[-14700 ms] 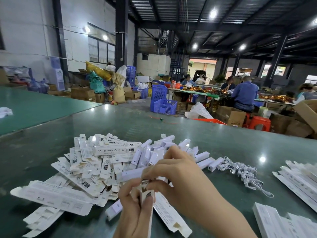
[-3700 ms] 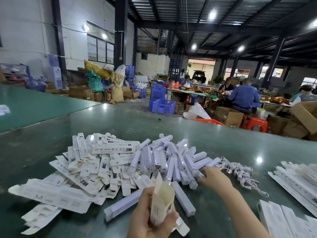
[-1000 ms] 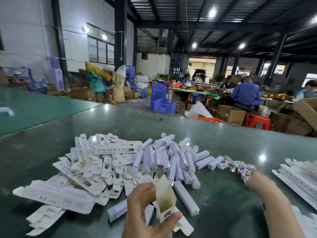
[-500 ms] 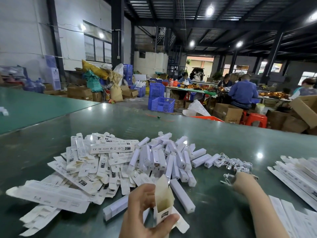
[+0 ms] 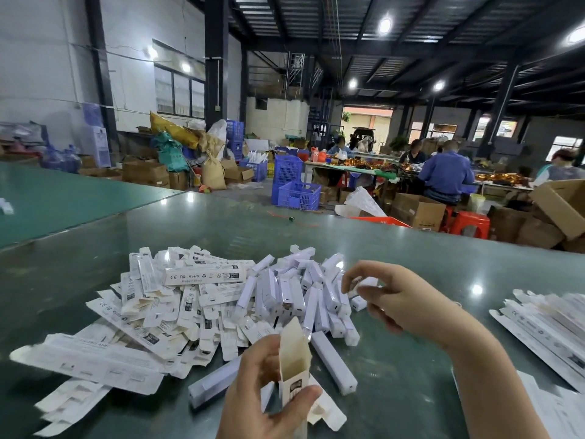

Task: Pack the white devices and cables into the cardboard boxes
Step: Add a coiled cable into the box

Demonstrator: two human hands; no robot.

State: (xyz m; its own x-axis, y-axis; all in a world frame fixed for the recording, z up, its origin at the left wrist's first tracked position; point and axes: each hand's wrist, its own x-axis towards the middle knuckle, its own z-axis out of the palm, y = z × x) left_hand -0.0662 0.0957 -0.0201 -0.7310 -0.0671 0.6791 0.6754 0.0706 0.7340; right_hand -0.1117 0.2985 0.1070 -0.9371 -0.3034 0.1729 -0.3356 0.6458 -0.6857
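Note:
My left hand [image 5: 262, 394] grips a small cardboard box [image 5: 294, 365] upright near the bottom edge, its top flap open. My right hand [image 5: 399, 299] hovers over the right end of the pile of white stick-shaped devices [image 5: 300, 289]. Its fingertips pinch a small white cable bundle [image 5: 359, 284], which is blurred. It is up and to the right of the open box, apart from it. Flat, unfolded white boxes [image 5: 164, 312] lie heaped to the left of the devices. My right arm hides most of the cable heap.
The green table [image 5: 411, 391] carries a stack of flat box blanks [image 5: 544, 324] at the right edge. One long device [image 5: 332, 362] lies just right of the held box. Beyond the table sit seated workers [image 5: 446, 175], blue crates [image 5: 297, 194] and brown cartons [image 5: 418, 210].
My right hand has left the cable heap on the right and swung left and up over the devices, now pinching a white cable. My left hand keeps the open box where it was.

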